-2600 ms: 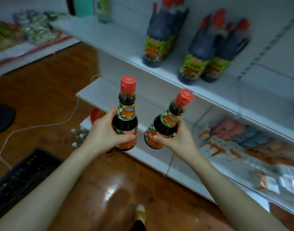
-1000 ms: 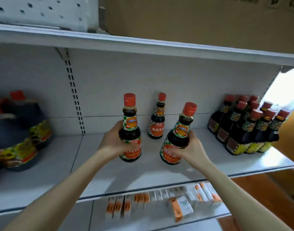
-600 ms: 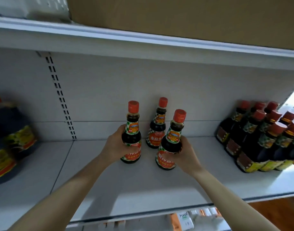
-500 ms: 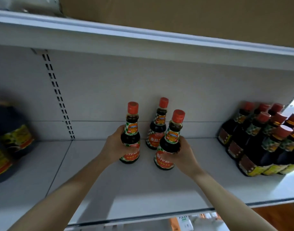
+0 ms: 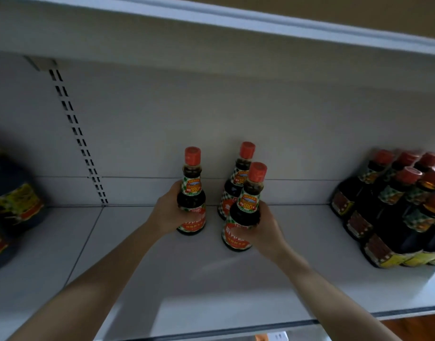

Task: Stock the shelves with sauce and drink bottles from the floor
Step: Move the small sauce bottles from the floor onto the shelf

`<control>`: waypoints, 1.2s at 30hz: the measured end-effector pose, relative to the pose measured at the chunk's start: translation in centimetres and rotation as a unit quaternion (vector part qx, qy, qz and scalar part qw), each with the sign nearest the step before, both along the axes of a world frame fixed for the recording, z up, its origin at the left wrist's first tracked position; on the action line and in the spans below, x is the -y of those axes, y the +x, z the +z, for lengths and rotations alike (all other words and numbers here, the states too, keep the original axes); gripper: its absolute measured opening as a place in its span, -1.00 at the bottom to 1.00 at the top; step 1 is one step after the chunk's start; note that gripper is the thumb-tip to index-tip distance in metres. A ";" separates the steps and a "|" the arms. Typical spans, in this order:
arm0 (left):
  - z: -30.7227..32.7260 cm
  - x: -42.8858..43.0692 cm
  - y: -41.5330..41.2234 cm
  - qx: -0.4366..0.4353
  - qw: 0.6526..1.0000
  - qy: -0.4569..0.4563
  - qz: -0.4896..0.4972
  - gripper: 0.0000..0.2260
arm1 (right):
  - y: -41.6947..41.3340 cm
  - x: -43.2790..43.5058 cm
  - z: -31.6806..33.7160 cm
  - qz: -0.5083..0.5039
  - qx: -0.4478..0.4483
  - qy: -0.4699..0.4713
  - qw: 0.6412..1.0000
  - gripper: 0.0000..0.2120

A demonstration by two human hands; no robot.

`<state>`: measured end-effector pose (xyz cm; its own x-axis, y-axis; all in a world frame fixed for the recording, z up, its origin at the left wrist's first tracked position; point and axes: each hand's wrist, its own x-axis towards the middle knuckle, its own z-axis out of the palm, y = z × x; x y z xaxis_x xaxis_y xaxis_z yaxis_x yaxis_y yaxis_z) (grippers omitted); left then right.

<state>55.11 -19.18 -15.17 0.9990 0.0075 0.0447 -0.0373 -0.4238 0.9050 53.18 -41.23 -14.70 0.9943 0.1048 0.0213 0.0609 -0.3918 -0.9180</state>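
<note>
Two dark sauce bottles with red caps are in my hands over the white shelf (image 5: 211,279). My left hand (image 5: 166,212) grips the left sauce bottle (image 5: 191,193) by its body; its base looks set down on the shelf. My right hand (image 5: 265,230) grips the right sauce bottle (image 5: 246,207), which leans slightly right, its base at the shelf surface. Just behind it, near the back wall, a third sauce bottle (image 5: 237,178) stands upright and is partly hidden.
A tight group of several red-capped sauce bottles (image 5: 396,207) fills the shelf's right end. Large dark jugs with yellow labels (image 5: 12,200) sit blurred at the far left. The upper shelf (image 5: 236,18) hangs close overhead. A slotted upright (image 5: 76,134) runs down the back wall.
Both hands have pushed the two bottles deeper onto the shelf toward the standing bottle. The right bottle now overlaps the back one. The camera has moved closer and tilted up.
</note>
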 end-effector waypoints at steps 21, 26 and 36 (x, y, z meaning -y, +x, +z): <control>-0.6 -1.1 2.1 -0.005 0.998 -0.008 -0.055 -0.23 | -0.8 -0.1 0.9 0.002 0.019 -0.032 0.999 -0.49; -0.5 -0.9 1.9 0.005 0.998 0.002 -0.056 -0.19 | -0.6 0.4 0.2 0.008 -0.007 -0.028 1.000 -0.30; -2.7 -1.2 0.7 -0.009 0.999 0.014 -0.035 -0.18 | -0.9 1.1 -1.5 0.048 -0.032 0.003 0.998 -0.17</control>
